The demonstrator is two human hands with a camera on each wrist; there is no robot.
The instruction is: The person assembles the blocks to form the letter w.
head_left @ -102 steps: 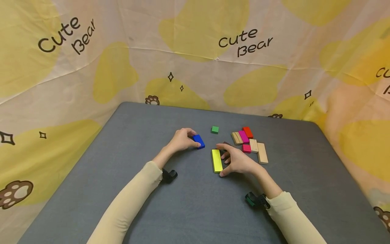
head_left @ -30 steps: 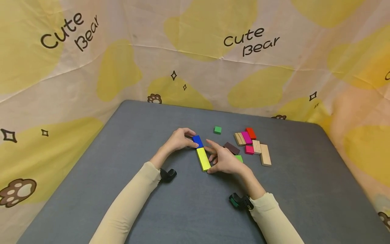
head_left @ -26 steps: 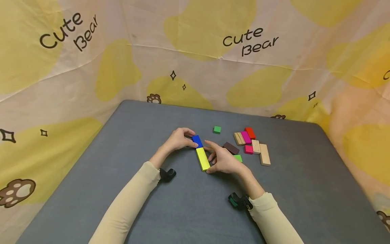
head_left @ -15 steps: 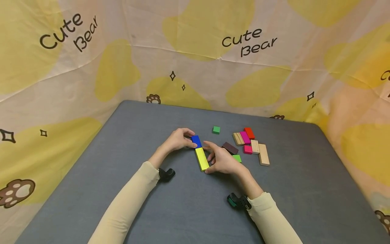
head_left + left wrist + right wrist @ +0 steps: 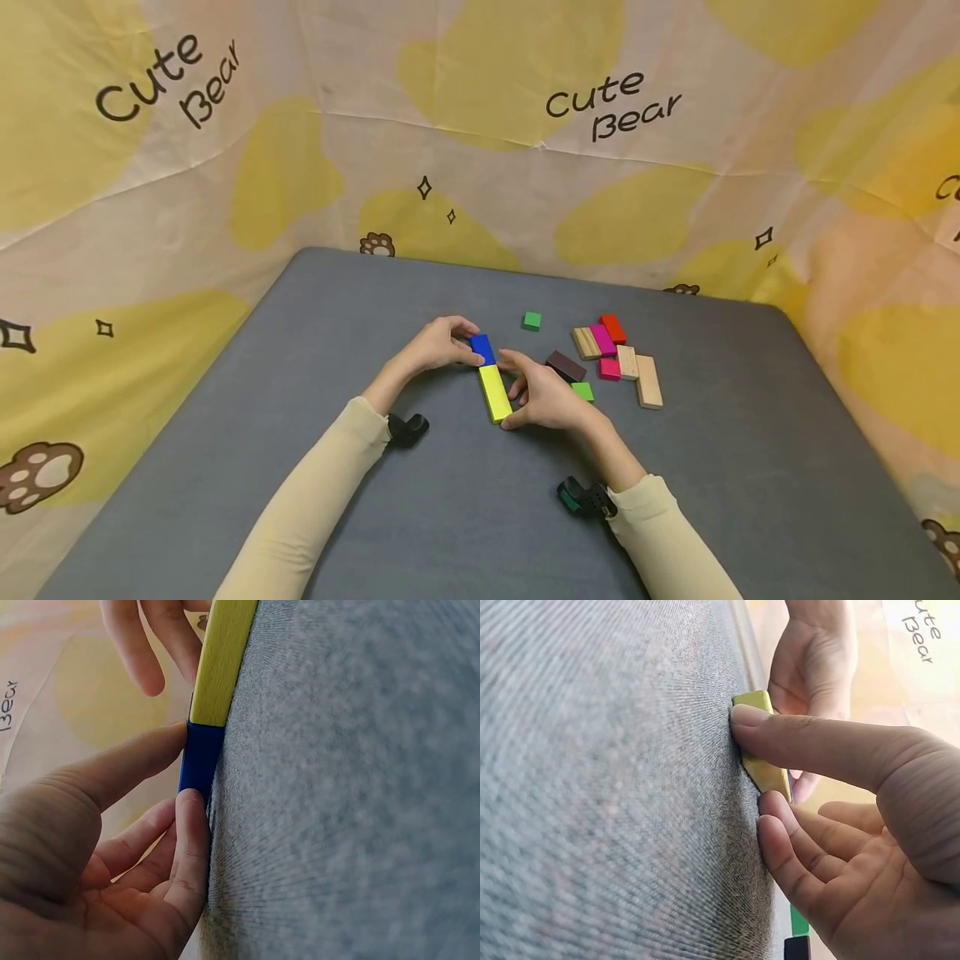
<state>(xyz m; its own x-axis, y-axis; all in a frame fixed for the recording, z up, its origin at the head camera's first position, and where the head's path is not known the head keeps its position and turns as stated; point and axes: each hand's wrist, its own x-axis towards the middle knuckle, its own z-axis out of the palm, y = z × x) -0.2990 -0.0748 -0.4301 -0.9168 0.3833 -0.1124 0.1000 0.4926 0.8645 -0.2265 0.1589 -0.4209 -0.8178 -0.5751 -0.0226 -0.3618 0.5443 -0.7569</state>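
Observation:
My left hand [image 5: 438, 343] pinches a short blue block [image 5: 482, 349] between thumb and fingers on the grey table. End to end with it lies a longer yellow block [image 5: 495, 393]; the left wrist view shows the blue block [image 5: 201, 756] touching the yellow block [image 5: 223, 667]. My right hand [image 5: 553, 395] grips the yellow block, its thumb at the near end and its other fingers along the right side. In the right wrist view the thumb of the right hand [image 5: 855, 795] covers part of the yellow block [image 5: 751, 698].
Right of my right hand lie a dark brown block [image 5: 566, 366] and a light green block [image 5: 582, 392]. Farther right is a cluster with magenta [image 5: 602, 340], red [image 5: 612, 328], pink [image 5: 609, 369] and plain wooden blocks [image 5: 649, 382]. A green block [image 5: 532, 321] sits alone behind.
Since the oldest frame, my right hand has brought the yellow block left against the blue one, uncovering the brown and light green blocks. Over the last second both hands have hardly moved.

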